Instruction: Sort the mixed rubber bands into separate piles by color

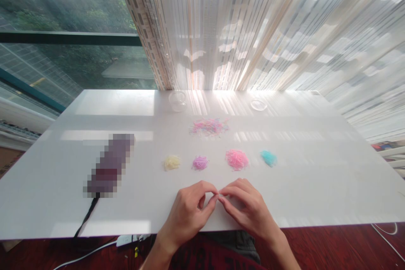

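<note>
My left hand (194,204) and my right hand (245,206) meet fingertip to fingertip over the near part of the table. Both are closed in a pinch, thumb against forefinger, and whatever lies between the tips is too small to name. Just beyond them, in a row, lie small heaps of thin short strands: a yellow pile (171,162), a purple pile (200,162), a pink pile (237,159) and a turquoise pile (268,158). Farther back spreads a loose heap of mixed-colour strands (209,127), mostly pink.
Two clear round pieces, a container (177,101) and a lid-like disc (258,104), sit near the back edge of the white table (316,185). A pixelated dark object (109,168) with a black strap lies at left. Behind hangs a striped curtain (215,29).
</note>
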`<control>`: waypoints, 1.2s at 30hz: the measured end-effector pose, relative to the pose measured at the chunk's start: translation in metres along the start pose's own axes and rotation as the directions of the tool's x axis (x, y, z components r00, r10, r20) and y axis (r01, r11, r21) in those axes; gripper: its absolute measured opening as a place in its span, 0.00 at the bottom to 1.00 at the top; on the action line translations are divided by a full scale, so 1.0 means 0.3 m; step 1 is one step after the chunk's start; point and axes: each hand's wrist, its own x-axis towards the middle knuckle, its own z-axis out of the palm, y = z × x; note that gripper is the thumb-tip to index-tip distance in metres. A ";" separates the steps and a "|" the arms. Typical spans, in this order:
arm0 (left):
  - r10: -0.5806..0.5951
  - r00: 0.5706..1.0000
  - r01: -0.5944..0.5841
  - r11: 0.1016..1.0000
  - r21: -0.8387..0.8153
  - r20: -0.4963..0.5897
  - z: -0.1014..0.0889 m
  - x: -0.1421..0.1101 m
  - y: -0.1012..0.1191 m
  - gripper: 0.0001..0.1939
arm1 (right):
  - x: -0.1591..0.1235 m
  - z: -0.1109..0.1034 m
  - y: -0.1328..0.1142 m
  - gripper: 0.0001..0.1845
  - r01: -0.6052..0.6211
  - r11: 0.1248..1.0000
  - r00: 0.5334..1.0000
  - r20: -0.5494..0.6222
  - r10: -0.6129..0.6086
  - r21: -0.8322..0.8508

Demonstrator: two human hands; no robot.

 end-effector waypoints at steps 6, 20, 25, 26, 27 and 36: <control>-0.003 1.000 0.003 1.000 0.021 -0.007 -0.003 -0.002 0.001 0.04 | 0.000 0.002 0.002 0.05 0.012 1.000 1.000 -0.001 -0.012 -0.008; -0.024 0.996 0.023 1.000 -0.014 -0.082 0.003 -0.005 -0.006 0.10 | 0.003 0.002 -0.003 0.07 -0.018 1.000 1.000 -0.014 0.018 -0.022; -0.049 0.996 0.047 0.999 -0.023 -0.079 0.004 -0.004 -0.009 0.06 | -0.001 0.005 0.001 0.06 -0.027 0.999 0.999 -0.038 0.026 -0.023; -0.054 0.995 0.052 0.998 -0.025 -0.079 0.004 -0.005 -0.009 0.06 | 0.000 0.004 0.001 0.05 -0.025 0.999 0.999 -0.044 0.024 -0.023; -0.058 0.995 0.056 0.998 -0.025 -0.078 0.005 -0.006 -0.009 0.06 | 0.001 0.004 0.001 0.05 -0.024 0.999 0.999 -0.049 0.023 -0.024; -0.069 0.995 0.066 0.997 -0.041 -0.071 0.005 -0.006 -0.015 0.10 | 0.003 -0.018 -0.019 0.06 -0.067 0.997 0.981 -0.179 0.071 0.028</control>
